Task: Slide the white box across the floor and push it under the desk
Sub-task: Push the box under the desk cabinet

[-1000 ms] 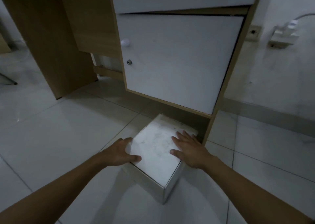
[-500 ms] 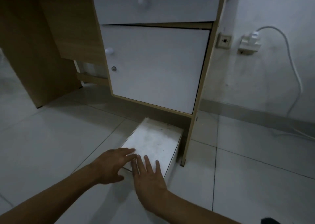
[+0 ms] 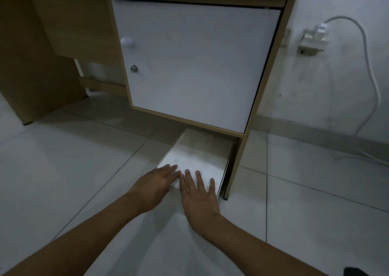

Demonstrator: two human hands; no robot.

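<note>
- A home room or small study is showing here: a wood-laminate desk [image 3: 63,34] with a white cabinet door [image 3: 195,65] is standing on pale floor tiles [image 3: 63,160].
- A plugged-in wall socket [image 3: 313,41] is trailing a white cable [image 3: 370,76] down the plain wall.

Floor [image 3: 63,170]: pale glossy tiles, smooth, faint reflections seen at centre left.
White box [image 3: 200,156]: matt top that looks like card, dulled by greyish smudges.
Table [image 3: 52,34]: wood-grain panels, light brown, matt finish, at upper left.
Cabinet door [image 3: 195,65]: smooth white laminate, low sheen.
Knob [image 3: 126,41]: white, rounded, apparently plastic.
Lock [image 3: 134,68]: small disc of shiny metal.
Wall [image 3: 336,86]: matt white paint, scuffed.
Cable [image 3: 370,71]: smooth white plastic sheath.
</note>
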